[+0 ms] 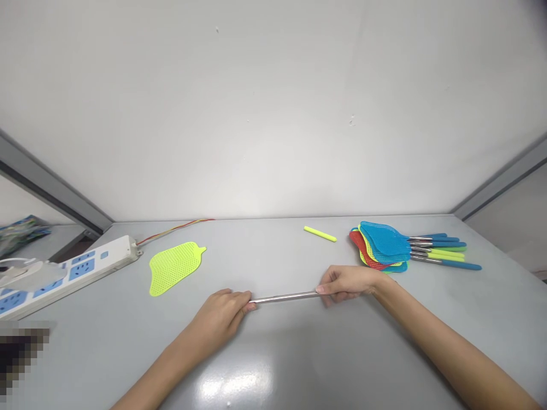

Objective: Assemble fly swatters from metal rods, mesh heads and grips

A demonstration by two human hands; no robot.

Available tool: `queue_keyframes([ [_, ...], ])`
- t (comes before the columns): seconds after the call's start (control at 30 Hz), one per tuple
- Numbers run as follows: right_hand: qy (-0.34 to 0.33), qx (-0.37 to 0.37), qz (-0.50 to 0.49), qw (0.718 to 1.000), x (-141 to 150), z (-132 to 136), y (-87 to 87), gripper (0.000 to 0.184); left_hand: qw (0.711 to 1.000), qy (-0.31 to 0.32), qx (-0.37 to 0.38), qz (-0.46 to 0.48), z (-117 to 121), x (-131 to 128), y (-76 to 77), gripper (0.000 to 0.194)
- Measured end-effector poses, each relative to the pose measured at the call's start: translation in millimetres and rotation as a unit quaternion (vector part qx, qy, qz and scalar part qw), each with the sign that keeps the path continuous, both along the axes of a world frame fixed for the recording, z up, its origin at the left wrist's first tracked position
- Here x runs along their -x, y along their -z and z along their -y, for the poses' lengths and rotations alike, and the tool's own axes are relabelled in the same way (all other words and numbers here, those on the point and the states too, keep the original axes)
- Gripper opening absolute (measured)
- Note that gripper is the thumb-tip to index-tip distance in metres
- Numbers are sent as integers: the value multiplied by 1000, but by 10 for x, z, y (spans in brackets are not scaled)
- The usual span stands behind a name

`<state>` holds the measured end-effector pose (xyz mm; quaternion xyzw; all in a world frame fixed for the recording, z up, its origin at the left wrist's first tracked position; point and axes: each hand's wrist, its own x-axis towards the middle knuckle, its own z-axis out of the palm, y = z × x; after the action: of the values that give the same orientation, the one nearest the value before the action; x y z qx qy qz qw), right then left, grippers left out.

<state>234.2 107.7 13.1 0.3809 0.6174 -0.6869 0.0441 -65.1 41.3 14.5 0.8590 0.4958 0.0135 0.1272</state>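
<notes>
Two hands on one steel rod (284, 297), level at lower center of the frame, over the gray tabletop (106, 353), contact with it hard to tell; left hand (217, 316) closed on the rod's left end, right hand (348, 283) closed on its right end, hands well apart; rod likely light, stiff and slick, so a firm grip at either end looks best; at right, a pile of mesh swatter heads (380, 245) with blue and green handles (436, 250); near the table's far edge, a yellow grip (320, 233); at left, one yellow mesh swatter head (174, 267), beside a white power strip (106, 259) and its red-and-yellow wire (173, 229).
</notes>
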Motion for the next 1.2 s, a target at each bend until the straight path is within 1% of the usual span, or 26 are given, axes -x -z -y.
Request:
queue_keyframes([
  [0.27, -5, -3, 7, 1000, 30, 10, -26, 43, 1000, 5, -3, -1, 14, -21, 13, 37],
  [0.67, 5, -19, 23, 1000, 105, 78, -166, 43, 1000, 14, -6, -19, 25, -46, 13, 37],
  [1.2, 6, -37, 36, 999, 154, 124, -197, 42, 999, 20, -12, -30, 50, -79, 14, 36],
])
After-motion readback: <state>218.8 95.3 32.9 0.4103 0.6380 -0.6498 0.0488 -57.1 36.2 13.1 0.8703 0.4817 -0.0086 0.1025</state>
